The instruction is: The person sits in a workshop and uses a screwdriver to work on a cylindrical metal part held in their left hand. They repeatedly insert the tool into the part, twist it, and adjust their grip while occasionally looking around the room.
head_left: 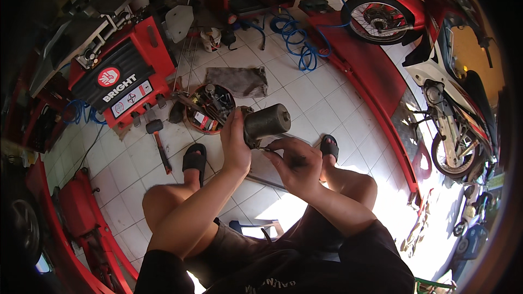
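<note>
In front of me, above the tiled floor, my left hand (236, 140) grips a dark, grimy electric motor (267, 122), a metal cylinder with a small stub on its end. The motor lies on its side, its stub end pointing right. Just below it my right hand (298, 164) is closed, thumb and forefinger pinched at a small metal piece by the motor's lower edge. Whether that piece is loose or part of the motor I cannot make out. Beyond my left hand stands a round tub (206, 110) of tools and small parts.
A hammer (158, 144) lies on the floor left of my foot. A grey rag (237, 80) lies beyond the tub. At the left is a red and black machine (121, 71). Coiled blue hose (297, 41) lies near a red ramp (362, 71), with motorcycles (449, 98) on the right.
</note>
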Action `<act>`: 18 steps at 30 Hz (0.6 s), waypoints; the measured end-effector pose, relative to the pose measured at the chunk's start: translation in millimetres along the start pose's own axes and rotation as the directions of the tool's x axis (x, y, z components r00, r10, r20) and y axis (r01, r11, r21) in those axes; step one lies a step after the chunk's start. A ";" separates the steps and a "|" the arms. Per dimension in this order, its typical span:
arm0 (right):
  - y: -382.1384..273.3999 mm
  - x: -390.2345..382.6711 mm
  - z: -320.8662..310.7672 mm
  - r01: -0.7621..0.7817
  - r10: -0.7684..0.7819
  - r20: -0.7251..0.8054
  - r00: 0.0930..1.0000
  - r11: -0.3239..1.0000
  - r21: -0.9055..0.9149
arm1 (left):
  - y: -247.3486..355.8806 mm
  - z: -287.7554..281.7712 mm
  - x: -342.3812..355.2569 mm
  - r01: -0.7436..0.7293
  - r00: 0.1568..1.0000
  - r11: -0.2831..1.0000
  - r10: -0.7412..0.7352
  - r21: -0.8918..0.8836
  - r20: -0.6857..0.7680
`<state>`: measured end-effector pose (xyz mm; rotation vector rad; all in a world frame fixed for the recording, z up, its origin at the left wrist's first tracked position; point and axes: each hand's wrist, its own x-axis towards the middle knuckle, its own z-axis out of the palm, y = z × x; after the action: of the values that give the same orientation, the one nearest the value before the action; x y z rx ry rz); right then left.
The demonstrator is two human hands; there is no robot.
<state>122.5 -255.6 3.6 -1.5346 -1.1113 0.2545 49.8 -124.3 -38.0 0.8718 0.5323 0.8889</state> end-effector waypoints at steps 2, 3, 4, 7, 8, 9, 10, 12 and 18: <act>7.7 0.8 2.1 0.026 -0.026 -0.054 0.998 1.000 -0.010 | -3.5 3.3 1.4 -0.072 0.997 0.993 0.069 0.094 0.036; 12.5 1.9 4.3 0.062 -0.064 -0.078 0.995 0.998 -0.028 | -3.3 5.1 1.4 -0.094 0.995 0.988 0.089 0.119 0.050; 15.3 3.5 5.3 0.098 -0.102 -0.101 0.990 0.994 -0.046 | -4.4 7.1 1.4 -0.117 0.992 0.983 0.108 0.143 0.065; 8.5 5.5 5.4 0.027 -0.041 -0.137 0.990 0.994 -0.104 | -10.3 9.7 0.2 -0.091 0.996 0.991 0.092 0.099 -0.008; 7.5 5.4 6.4 -0.015 0.002 -0.136 0.991 0.996 -0.091 | -11.5 10.4 0.6 -0.097 0.995 0.990 0.100 0.105 -0.027; 6.8 3.6 7.0 -0.058 0.047 -0.135 0.990 0.995 -0.081 | -12.7 11.8 -0.2 -0.100 0.993 0.989 0.105 0.109 -0.044; 6.8 2.8 7.2 -0.102 0.092 -0.134 0.987 0.992 -0.069 | -13.6 13.2 -0.8 -0.103 0.992 0.988 0.111 0.115 -0.062; 7.8 3.5 7.7 -0.098 0.088 -0.139 0.986 0.993 -0.072 | -14.2 15.4 -1.9 -0.127 0.989 0.981 0.136 0.147 -0.054; 13.3 2.5 8.9 -0.184 0.180 -0.142 0.973 0.983 -0.018 | -14.2 19.2 -0.7 -0.262 0.961 0.916 0.275 0.304 0.000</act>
<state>124.3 -246.4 -9.6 -1.6586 -0.8690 0.2511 69.4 -137.8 -39.1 1.2283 0.6041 1.0959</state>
